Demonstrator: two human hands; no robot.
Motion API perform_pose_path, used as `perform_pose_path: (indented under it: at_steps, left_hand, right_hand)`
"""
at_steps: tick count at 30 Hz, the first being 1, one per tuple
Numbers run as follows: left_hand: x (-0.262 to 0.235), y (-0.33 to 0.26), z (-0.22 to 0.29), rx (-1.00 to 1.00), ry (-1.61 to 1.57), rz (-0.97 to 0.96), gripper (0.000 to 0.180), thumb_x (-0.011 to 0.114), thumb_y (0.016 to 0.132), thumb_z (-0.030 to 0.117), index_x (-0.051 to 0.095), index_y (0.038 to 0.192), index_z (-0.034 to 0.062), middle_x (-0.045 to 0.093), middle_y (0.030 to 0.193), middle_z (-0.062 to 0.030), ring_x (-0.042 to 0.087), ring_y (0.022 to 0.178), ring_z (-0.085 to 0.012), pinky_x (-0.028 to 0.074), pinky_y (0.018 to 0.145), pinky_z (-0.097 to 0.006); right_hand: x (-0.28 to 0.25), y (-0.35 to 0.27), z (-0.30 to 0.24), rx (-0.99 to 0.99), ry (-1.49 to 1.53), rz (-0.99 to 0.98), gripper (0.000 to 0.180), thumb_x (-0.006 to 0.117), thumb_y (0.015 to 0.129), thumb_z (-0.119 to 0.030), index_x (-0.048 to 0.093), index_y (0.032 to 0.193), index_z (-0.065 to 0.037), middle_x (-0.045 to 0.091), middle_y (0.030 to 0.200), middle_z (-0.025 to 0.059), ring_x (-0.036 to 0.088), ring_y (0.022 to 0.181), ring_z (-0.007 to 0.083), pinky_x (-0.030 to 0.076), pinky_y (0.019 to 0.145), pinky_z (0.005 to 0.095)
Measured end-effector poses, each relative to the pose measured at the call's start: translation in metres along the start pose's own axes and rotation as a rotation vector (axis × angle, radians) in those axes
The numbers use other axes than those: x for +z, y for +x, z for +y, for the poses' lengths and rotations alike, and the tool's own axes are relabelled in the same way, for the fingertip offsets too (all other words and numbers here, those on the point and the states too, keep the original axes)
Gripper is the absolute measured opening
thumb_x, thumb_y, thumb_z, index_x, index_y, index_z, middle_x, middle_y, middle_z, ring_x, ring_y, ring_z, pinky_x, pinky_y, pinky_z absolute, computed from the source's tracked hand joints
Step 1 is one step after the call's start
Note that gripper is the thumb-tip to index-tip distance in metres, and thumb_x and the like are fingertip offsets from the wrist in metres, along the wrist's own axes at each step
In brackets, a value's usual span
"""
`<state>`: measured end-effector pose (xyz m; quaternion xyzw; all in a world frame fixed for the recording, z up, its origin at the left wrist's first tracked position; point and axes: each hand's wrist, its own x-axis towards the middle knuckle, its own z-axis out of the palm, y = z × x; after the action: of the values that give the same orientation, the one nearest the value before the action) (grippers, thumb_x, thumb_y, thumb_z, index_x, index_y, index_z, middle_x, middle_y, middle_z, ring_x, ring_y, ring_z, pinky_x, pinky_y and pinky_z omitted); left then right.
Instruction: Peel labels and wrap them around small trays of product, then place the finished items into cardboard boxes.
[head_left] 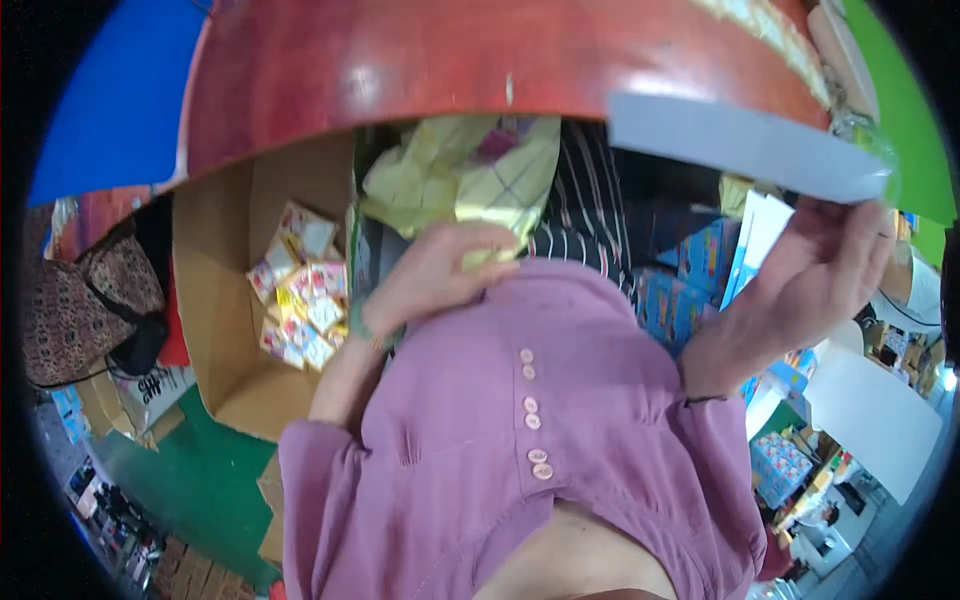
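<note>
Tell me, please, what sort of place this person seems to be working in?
Probably a packing workshop or small warehouse: an open cardboard box holds small colourful packets, blue printed cartons are stacked under the red table, and more boxes lie on the green floor.

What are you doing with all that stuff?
A person in a purple shirt sits at a red table. The left hand grips a crumpled yellow wrapper just under the table edge. The right hand is raised, touching a flat grey-white board at the table's rim. A cardboard box at the left holds a pile of small colourful packets. Blue boxes are stacked on the right.
</note>
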<state>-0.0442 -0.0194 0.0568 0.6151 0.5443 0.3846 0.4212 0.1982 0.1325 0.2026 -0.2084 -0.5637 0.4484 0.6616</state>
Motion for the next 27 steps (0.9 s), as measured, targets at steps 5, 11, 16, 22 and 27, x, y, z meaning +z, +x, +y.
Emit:
perform_pose_path:
  at_steps: [5, 11, 16, 22, 27]
  left_hand:
    - [-0.043, 0.003, 0.099, 0.12, -0.222, 0.082, 0.03, 0.066, 0.082, 0.018, 0.064, 0.102, -0.0038, 0.066, 0.102, -0.0157, 0.064, 0.096, -0.0249, 0.048, 0.083, -0.032]
    - [-0.038, -0.005, 0.129, 0.199, -0.532, 0.334, 0.027, 0.065, 0.086, 0.016, 0.061, 0.1, -0.0072, 0.065, 0.09, -0.0087, 0.059, 0.079, -0.011, 0.046, 0.069, -0.024]
    - [-0.028, -0.01, 0.116, 0.03, -0.56, 0.646, 0.017, 0.061, 0.09, 0.012, 0.061, 0.085, -0.0042, 0.056, 0.074, 0.003, 0.045, 0.065, -0.0009, 0.036, 0.055, -0.017]
    - [-0.032, 0.0, 0.099, -0.02, -0.605, 0.89, 0.021, 0.055, 0.092, 0.011, 0.059, 0.075, -0.0003, 0.055, 0.072, 0.0024, 0.043, 0.067, -0.0016, 0.034, 0.057, -0.019]
    - [-0.054, -0.01, 0.079, 0.177, -0.632, 0.867, 0.017, 0.051, 0.087, 0.007, 0.063, 0.09, -0.0065, 0.065, 0.092, -0.0165, 0.064, 0.081, -0.0238, 0.052, 0.076, -0.038]
  right_hand:
    - [0.056, -0.024, 0.01, -0.395, -0.652, -0.168, 0.009, 0.057, 0.082, 0.006, 0.056, 0.09, 0.003, 0.062, 0.088, 0.015, 0.059, 0.078, 0.0212, 0.048, 0.07, 0.0302]
    - [0.099, -0.051, 0.017, -0.727, -0.65, -0.63, 0.027, 0.065, 0.066, -0.006, 0.06, 0.093, -0.003, 0.061, 0.094, 0.0106, 0.06, 0.08, 0.0235, 0.046, 0.067, 0.0361]
    - [0.117, -0.059, 0.036, -0.767, -0.639, -0.606, 0.025, 0.065, 0.066, -0.007, 0.061, 0.091, -0.002, 0.062, 0.095, 0.0104, 0.06, 0.081, 0.0226, 0.046, 0.069, 0.0368]
    - [0.125, -0.052, 0.041, -0.566, -0.615, -0.74, 0.036, 0.073, 0.065, -0.017, 0.062, 0.097, -0.005, 0.06, 0.1, 0.0077, 0.058, 0.09, 0.0237, 0.044, 0.075, 0.0359]
    - [0.093, -0.026, 0.055, -0.236, -0.561, -0.616, 0.041, 0.071, 0.073, -0.016, 0.059, 0.111, -0.004, 0.062, 0.099, 0.0093, 0.059, 0.09, 0.0242, 0.046, 0.077, 0.0308]
